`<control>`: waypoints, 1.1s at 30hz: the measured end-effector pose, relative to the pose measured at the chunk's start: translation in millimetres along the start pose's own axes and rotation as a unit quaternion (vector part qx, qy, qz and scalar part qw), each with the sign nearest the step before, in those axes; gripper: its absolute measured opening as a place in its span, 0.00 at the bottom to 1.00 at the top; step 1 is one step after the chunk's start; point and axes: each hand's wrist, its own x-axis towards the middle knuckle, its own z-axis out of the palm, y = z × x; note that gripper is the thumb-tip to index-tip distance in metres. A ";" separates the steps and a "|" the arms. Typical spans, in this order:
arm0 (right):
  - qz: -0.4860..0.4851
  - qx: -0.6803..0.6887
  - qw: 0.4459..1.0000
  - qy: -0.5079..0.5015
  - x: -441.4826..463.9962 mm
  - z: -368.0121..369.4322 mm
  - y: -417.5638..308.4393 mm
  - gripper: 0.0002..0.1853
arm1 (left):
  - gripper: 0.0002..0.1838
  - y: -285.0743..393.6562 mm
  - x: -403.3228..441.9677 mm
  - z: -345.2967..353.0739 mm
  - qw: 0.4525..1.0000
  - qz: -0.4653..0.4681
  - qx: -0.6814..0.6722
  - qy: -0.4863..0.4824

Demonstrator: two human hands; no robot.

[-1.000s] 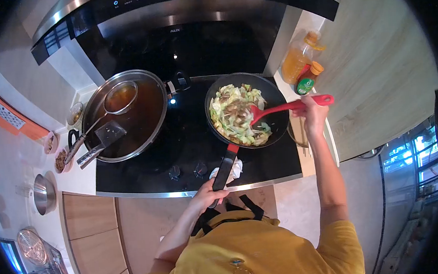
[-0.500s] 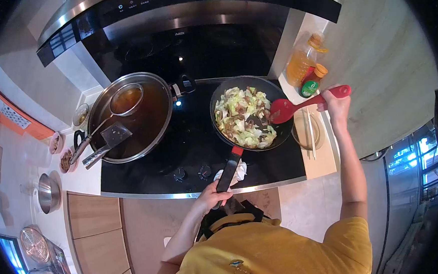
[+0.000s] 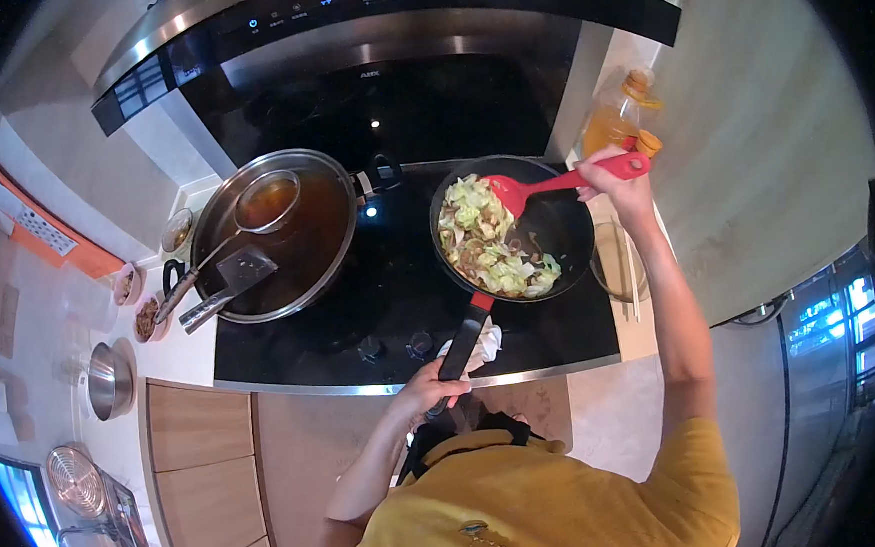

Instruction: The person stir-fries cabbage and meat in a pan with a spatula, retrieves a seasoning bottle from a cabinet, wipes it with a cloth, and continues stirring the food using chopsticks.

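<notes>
My left hand (image 3: 433,388) is wrapped round the black handle of the frying pan (image 3: 579,257), which sits on the right side of the stove. In my right hand (image 3: 616,184) is a red spatula (image 3: 544,184), held by its handle. Its blade presses against chopped cabbage (image 3: 495,235) mixed with small brown pieces. The food is heaped on the pan's left and lower side, leaving the dark pan bottom showing at the right. A crumpled white cloth (image 3: 487,344) lies under the pan's handle at the front of the stove.
A large pan of brown liquid (image 3: 312,266) stands on the left, with a strainer (image 3: 268,201) and a metal turner (image 3: 245,269) across it. At right are an oil bottle (image 3: 616,117), chopsticks (image 3: 632,277) and a glass lid (image 3: 609,263). Small bowls (image 3: 150,318) line the left counter.
The red spatula has moved left across the pan with my right hand, and the cabbage is pushed leftward. My left hand keeps hold of the handle. The whole view has shifted slightly.
</notes>
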 end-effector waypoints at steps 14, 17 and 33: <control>-0.281 -0.249 0.866 -0.331 -113.6 48.7 -85.4 0.13 | 0.13 -10.4 2.7 0.3 1.000 0.008 -0.007 0.010; -0.278 -0.288 0.860 -0.315 -115.9 51.0 -52.8 0.13 | 0.12 -14.0 3.9 -1.0 1.000 0.012 -0.009 0.013; 0.043 0.049 0.985 0.158 53.7 -52.2 56.3 0.12 | 0.14 -6.1 0.7 -0.7 0.999 0.003 -0.031 -0.013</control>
